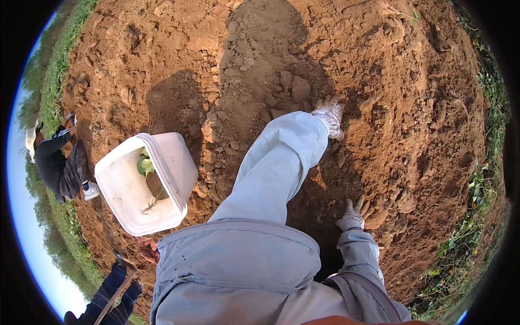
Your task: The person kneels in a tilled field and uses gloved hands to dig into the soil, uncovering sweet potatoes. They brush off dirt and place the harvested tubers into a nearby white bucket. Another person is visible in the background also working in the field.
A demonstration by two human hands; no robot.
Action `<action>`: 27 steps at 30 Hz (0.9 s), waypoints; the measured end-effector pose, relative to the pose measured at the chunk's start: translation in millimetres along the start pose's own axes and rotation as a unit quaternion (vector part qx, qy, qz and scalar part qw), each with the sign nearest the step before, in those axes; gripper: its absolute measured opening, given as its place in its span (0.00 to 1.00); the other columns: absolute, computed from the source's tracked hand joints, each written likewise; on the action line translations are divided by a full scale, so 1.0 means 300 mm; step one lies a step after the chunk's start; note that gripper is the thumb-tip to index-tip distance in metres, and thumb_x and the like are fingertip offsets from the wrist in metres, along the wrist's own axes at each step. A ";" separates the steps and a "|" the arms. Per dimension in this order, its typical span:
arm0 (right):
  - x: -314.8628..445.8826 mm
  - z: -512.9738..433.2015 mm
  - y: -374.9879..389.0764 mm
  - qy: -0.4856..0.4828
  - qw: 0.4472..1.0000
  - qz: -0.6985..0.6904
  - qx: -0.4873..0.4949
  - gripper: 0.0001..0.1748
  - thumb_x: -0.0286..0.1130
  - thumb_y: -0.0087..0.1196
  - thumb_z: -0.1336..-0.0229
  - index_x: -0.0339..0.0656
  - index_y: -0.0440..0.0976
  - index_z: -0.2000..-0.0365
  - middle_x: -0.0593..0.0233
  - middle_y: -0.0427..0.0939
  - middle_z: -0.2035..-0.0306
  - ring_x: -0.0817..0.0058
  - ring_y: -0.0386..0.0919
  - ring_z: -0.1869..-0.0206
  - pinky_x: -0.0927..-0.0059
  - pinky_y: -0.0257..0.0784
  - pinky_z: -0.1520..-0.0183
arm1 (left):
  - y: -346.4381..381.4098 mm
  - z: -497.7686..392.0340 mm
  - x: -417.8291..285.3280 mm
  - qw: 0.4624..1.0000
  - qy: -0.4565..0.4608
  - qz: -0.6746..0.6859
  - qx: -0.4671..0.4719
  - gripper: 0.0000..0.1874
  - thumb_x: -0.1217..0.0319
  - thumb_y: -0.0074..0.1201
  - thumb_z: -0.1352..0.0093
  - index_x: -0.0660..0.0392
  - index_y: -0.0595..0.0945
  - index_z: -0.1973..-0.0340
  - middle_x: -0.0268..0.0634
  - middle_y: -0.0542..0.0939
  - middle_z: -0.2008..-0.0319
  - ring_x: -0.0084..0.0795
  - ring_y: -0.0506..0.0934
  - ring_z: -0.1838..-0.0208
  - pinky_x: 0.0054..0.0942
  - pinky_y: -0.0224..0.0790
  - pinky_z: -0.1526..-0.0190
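My left hand (330,117), in a whitish knitted work glove with soiled fingertips, lies on reddish-brown soil (418,134) beyond a light grey sleeve. Its fingers point towards the top of the picture, close to a large soil clod (300,89). Lower down, my right hand (352,216) wears a similar glove with a blue-edged cuff. The fingers of that hand are spread at the edge of a shaded hollow, next to a sunlit, rounded lump (377,218), either soil or a root. Neither hand shows anything in its grip.
A white plastic bucket (126,195) leans at left with leaves and a stem inside. Reddish roots (149,248) lie below it. A person in a hat (53,158) crouches at far left; another person's dark-clothed legs (115,292) stand beside a wooden tool handle (118,290). Vines (463,243) border the right.
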State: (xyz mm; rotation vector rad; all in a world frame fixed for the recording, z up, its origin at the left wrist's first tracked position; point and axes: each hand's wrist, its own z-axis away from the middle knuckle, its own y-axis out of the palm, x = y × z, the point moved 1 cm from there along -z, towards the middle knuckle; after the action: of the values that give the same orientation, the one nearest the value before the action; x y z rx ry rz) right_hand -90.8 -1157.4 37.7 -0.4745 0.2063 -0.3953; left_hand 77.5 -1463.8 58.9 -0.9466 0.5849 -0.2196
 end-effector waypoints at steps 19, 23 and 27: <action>0.014 0.022 0.003 0.004 0.999 0.023 -0.045 0.54 0.52 0.70 0.60 0.61 0.53 0.33 0.51 0.26 0.26 0.41 0.40 0.27 0.47 0.55 0.30 | 0.243 0.156 -0.053 0.948 -0.120 0.279 0.098 0.59 0.37 0.62 0.46 0.65 0.57 0.32 0.59 0.63 0.34 0.52 0.62 0.31 0.39 0.54 0.32; 0.020 0.020 0.020 0.006 0.994 0.086 -0.066 0.59 0.54 0.71 0.64 0.62 0.51 0.32 0.49 0.29 0.26 0.39 0.24 0.26 0.34 0.18 0.30 | 0.276 0.263 -0.099 0.910 -0.012 0.414 -0.012 0.51 0.44 0.66 0.47 0.57 0.64 0.34 0.54 0.68 0.37 0.52 0.68 0.36 0.39 0.60 0.35; 0.011 0.004 0.046 0.010 0.998 0.021 -0.061 0.62 0.52 0.73 0.67 0.62 0.50 0.32 0.51 0.27 0.26 0.43 0.27 0.26 0.36 0.26 0.28 | 0.272 0.370 -0.050 0.902 0.015 0.429 -0.042 0.42 0.54 0.63 0.43 0.55 0.66 0.36 0.51 0.73 0.40 0.49 0.70 0.37 0.39 0.61 0.37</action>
State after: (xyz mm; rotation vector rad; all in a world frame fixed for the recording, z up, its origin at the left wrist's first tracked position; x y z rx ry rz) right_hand -83.1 -1146.9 31.8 -0.5846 0.2603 -0.3482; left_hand 121.4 -1332.9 47.4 -0.6903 0.9905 0.5892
